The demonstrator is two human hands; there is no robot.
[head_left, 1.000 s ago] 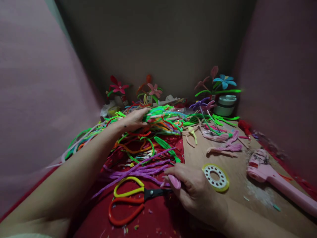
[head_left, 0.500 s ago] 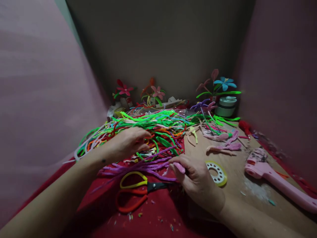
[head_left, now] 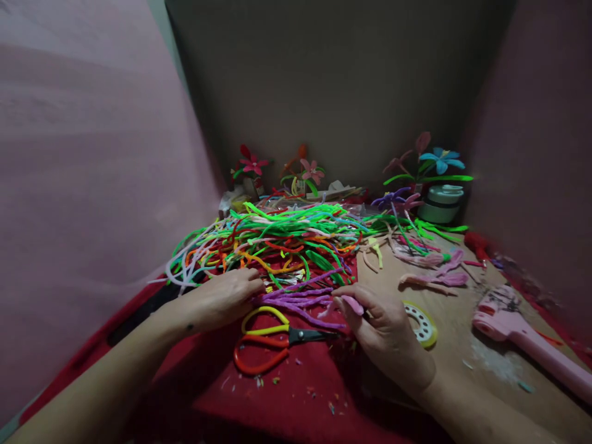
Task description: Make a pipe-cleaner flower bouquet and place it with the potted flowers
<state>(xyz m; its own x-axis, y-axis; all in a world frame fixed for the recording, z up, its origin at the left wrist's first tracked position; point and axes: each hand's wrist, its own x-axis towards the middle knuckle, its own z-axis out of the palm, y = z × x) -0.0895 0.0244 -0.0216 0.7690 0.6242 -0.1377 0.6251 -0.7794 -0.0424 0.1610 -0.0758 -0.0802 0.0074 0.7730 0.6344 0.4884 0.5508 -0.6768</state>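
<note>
My left hand (head_left: 231,296) is at the left end of the purple pipe cleaners (head_left: 296,301), its fingers curled down onto them; the fingertips are hidden. My right hand (head_left: 379,327) pinches a small pink fuzzy piece (head_left: 352,304) between thumb and fingers, just right of the purple bundle. Below the bundle lie scissors (head_left: 296,335) with one yellow and one red handle, blades pointing right. Behind the hands spreads a large tangled heap of green, white, red and orange pipe cleaners (head_left: 287,225).
On the wooden board (head_left: 448,364) lie a yellow tape roll (head_left: 423,325), a pink tool (head_left: 522,330) and pink petal pieces (head_left: 456,277). Fuzzy flowers (head_left: 441,160) and a pale green jar (head_left: 441,203) stand behind. Scraps dot the red cloth (head_left: 259,407).
My left hand has come down from above the heap to the left end of the purple pipe cleaners. The whole view has shifted, with things now further right. My right hand still holds the pink piece.
</note>
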